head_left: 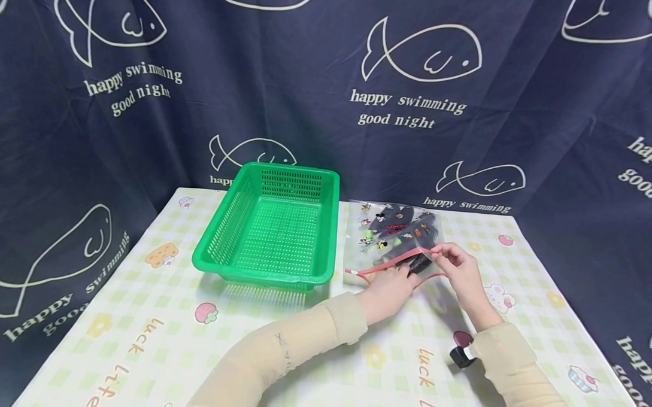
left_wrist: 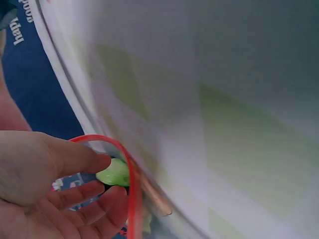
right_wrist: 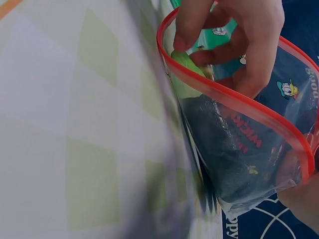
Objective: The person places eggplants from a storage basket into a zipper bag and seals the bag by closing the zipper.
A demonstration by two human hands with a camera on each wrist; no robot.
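A clear zip bag (head_left: 356, 252) printed with small cartoon figures lies at the back right of the table, its red zip edge (right_wrist: 234, 97) spread apart. Several dark things (head_left: 395, 218) show through the plastic, their kind unclear. My left hand (head_left: 390, 289) reaches in at the bag's mouth, thumb and fingers closed about a smooth light-green thing (left_wrist: 114, 173); its other end is hidden. A short black piece (head_left: 420, 264) shows beside those fingers in the head view. My right hand (head_left: 461, 274) pinches the bag's red edge at the right corner.
Left of the bag stands a green plastic basket (head_left: 264, 276) with slotted walls and nothing inside. A printed, checked cloth (head_left: 192, 342) covers the table. Dark blue fish-print curtains (head_left: 287, 76) hang close behind. A black wrist camera (head_left: 462, 356) sits below my right wrist.
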